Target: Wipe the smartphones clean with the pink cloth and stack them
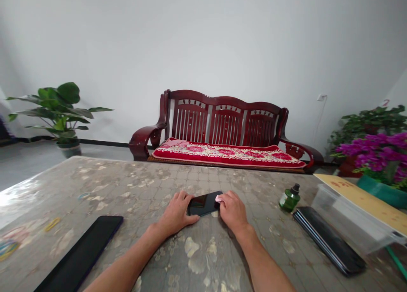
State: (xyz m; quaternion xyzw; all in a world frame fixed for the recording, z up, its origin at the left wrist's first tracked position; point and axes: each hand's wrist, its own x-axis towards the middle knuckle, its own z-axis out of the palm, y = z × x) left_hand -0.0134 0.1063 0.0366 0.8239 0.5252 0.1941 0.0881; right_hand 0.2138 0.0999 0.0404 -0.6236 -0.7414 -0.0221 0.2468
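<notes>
A dark smartphone [205, 204] lies flat on the patterned tablecloth in front of me, its glossy face up. My left hand [178, 208] grips the phone's left end, thumb along the near edge and fingers on the far side. At the phone's right end, my right hand [232, 209] pinches a small pink cloth [218, 198] against the surface. The fingers of that hand partly hide the cloth and the phone's right corner.
Left on the table [190, 258] are a black tablet-like slab [85, 249] and rubber bands [51, 224]. On the right stand a green bottle [289, 198], a long black glossy object [329, 240], a clear plastic box [346, 220] and purple flowers [377, 152]. A wooden bench [224, 118] is beyond.
</notes>
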